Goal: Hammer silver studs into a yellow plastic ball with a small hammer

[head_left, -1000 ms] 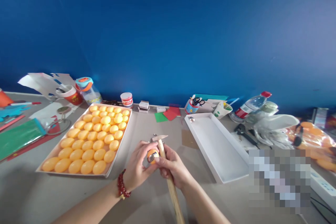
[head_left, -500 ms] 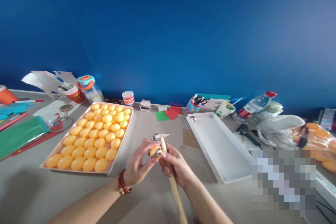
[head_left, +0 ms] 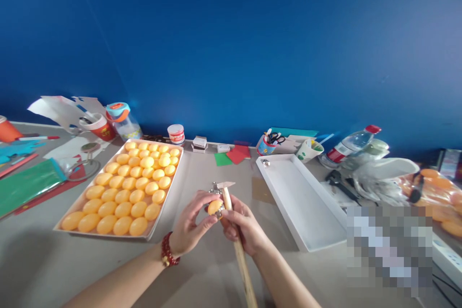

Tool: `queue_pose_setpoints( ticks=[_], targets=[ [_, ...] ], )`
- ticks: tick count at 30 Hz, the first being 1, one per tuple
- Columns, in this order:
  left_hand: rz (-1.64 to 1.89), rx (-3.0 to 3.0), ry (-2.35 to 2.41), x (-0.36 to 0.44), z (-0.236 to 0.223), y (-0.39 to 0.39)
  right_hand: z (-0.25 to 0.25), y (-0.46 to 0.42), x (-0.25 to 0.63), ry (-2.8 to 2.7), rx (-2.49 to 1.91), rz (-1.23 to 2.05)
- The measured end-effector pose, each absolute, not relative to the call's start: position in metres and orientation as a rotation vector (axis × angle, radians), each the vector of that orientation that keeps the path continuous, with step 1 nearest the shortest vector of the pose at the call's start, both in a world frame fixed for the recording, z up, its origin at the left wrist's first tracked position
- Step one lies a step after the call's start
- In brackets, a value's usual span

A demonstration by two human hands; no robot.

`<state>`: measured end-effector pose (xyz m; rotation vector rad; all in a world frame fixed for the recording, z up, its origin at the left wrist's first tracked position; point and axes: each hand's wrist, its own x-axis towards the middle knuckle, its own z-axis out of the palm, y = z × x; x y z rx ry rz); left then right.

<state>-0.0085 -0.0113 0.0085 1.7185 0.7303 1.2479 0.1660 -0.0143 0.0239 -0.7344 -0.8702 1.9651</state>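
Note:
An orange ball (head_left: 214,207), like a table tennis ball, is pinched between the thumb and fingers of my left hand (head_left: 193,226). Shiny silver pieces, too small to name, cover the ball's lower right side, where my right thumb rests. My right hand (head_left: 242,226) is closed round the wooden handle of a hammer (head_left: 239,255). Its metal head points up and away from me, just beyond the ball. Small silver bits (head_left: 212,191) lie behind my left fingertips, partly hidden. A red bead bracelet (head_left: 167,249) circles my left wrist.
A shallow box (head_left: 153,228) of orange balls stands on the left. On the right lies a white tray (head_left: 305,207) with a silver-covered object (head_left: 265,162) in its far corner. Cups, a bottle (head_left: 353,144) and a bag of orange balls (head_left: 438,197) line the back and right.
The ball has turned in my left fingers, so more bare orange shows and the silver pieces have moved to its lower right. Both hands and the hammer have stayed nearly in place.

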Motion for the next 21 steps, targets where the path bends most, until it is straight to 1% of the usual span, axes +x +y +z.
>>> queue_pose_setpoints(
  ticks=[10,14,21],
  targets=[
    [1.273,1.729,0.663,-0.0102,0.0055,-0.0082,0.0236,-0.0151,0.1647,-0.897,-0.733,1.928],
    [1.301,1.681,0.729,-0.0069,0.0068,-0.0110,0.0219,-0.0159,0.1639,-0.906,-0.770,1.885],
    [1.255,1.668,0.727,-0.0075,0.0135,-0.0132,0.0185,-0.0150,0.1632,-0.902,-0.789,1.880]
  ],
)
